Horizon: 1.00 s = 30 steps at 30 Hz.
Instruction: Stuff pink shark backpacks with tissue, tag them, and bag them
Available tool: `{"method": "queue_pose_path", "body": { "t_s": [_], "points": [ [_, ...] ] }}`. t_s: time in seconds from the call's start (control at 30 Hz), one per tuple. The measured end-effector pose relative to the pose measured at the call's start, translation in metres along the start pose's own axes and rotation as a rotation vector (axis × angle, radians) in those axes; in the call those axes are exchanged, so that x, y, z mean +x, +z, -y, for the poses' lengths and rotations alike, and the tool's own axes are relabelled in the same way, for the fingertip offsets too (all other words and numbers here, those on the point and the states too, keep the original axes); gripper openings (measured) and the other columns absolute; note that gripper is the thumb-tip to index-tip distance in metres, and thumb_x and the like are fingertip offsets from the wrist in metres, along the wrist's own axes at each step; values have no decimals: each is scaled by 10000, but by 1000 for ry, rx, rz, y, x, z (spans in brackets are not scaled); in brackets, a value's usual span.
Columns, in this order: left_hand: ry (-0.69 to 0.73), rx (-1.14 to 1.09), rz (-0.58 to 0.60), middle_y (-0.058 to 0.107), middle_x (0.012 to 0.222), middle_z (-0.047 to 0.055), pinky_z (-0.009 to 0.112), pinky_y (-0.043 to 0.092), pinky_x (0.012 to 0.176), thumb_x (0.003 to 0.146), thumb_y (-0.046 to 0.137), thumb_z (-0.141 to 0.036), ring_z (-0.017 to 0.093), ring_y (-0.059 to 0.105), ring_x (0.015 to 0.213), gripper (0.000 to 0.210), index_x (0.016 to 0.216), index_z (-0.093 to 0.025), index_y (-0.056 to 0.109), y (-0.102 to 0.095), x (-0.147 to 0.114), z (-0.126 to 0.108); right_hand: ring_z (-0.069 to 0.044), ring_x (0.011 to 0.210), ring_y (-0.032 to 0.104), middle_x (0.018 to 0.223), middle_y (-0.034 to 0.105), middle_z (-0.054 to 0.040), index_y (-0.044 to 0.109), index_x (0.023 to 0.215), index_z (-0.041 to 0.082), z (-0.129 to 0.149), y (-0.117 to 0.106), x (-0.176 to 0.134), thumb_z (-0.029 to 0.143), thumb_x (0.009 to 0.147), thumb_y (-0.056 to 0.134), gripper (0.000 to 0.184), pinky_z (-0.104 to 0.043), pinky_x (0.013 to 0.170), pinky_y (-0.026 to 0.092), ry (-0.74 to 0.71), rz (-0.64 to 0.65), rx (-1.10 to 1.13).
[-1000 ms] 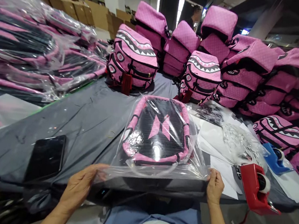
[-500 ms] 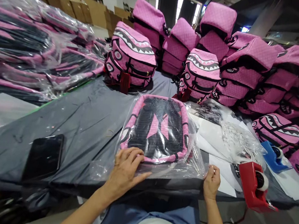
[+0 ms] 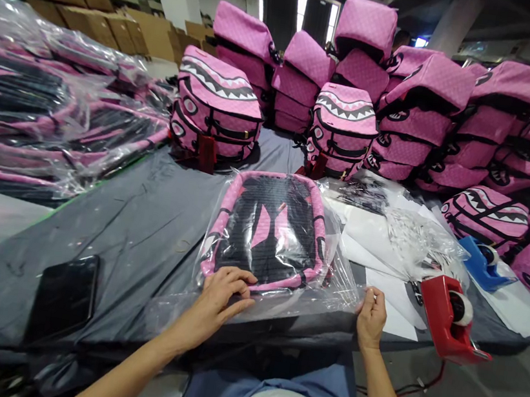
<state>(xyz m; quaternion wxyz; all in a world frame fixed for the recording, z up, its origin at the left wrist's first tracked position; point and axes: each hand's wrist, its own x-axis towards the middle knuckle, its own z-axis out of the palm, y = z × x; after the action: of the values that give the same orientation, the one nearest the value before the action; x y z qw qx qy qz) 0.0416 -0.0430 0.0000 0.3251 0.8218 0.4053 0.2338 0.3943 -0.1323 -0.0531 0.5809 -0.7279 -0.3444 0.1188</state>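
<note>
Pink-and-black rectangular fabric backpack [image 3: 268, 228] inside clear plastic bag [image 3: 338, 289], on grey cloth-covered table [image 3: 145, 222]; hands apart: left hand [image 3: 218, 302] loosely spread at backpack's near-left edge; right hand [image 3: 371, 318] pinching bag, near right of backpack

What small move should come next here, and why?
Probably fold the near end of the clear plastic bag over the pink-and-black backpack: it lies spread past the backpack, the right hand pinches its corner, and the left hand rests at the backpack's near edge.
</note>
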Motion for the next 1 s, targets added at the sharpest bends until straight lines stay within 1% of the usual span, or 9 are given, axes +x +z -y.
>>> {"method": "queue_pose_path", "body": {
  "t_s": [0.13,0.27,0.5,0.6,0.73,0.8,0.87,0.93,1.0],
  "points": [
    [6,-16,14,713,990,40,453,369,999,867,614,-434,257,575,1018,250,723,-235,657,-10,20,3,-172,436,477,462,460,76,549,932,221,0,-3,5,787,864,424,584,-293,518,398,1,40,-10],
    [-10,-123,126,713,845,46,370,428,889,802,636,-459,231,600,890,315,601,-217,624,-15,44,11,-187,469,527,484,520,48,573,912,229,-2,-3,17,785,857,387,589,-294,547,414,10,75,-147],
    [-81,-219,222,701,810,51,341,449,821,780,622,-529,222,604,825,382,573,-209,589,-12,51,11,-198,503,577,565,604,-4,555,789,241,7,-6,30,817,826,350,612,-315,570,438,-2,213,-317],
    [-101,-212,237,699,804,52,352,450,831,762,611,-551,232,604,825,385,581,-211,599,-13,52,10,-228,710,664,827,711,-86,618,867,217,20,-47,37,781,844,402,604,-332,687,494,-137,108,-344],
    [-95,-232,235,714,828,52,361,455,868,756,627,-590,245,611,867,418,573,-216,593,-14,52,11,-241,750,650,870,723,-122,684,892,191,26,-150,57,768,803,496,613,-348,726,486,-200,-212,-564],
    [-107,-268,218,716,837,58,363,462,861,746,653,-605,252,619,867,435,564,-215,590,-13,52,12,-249,685,623,785,705,-128,699,824,185,20,-203,68,777,760,494,630,-365,668,464,-123,-311,-734],
    [-126,-312,202,718,848,67,365,475,844,724,686,-615,258,626,862,441,562,-213,602,-13,52,12,-265,648,606,699,683,-128,691,713,196,10,-242,75,761,672,541,587,-384,631,448,22,-287,-836],
    [-139,-341,202,719,848,68,365,484,830,708,708,-604,257,629,848,432,560,-211,609,-12,52,10,-285,657,624,674,687,-130,682,648,208,-4,-264,78,710,574,605,513,-389,610,452,203,-192,-760],
    [-142,-349,205,714,821,56,362,485,830,701,712,-575,250,628,833,413,547,-210,596,-12,52,7,-302,689,653,716,712,-138,701,665,211,-16,-271,77,664,507,648,482,-375,578,458,358,-154,-569]
  ]
}}
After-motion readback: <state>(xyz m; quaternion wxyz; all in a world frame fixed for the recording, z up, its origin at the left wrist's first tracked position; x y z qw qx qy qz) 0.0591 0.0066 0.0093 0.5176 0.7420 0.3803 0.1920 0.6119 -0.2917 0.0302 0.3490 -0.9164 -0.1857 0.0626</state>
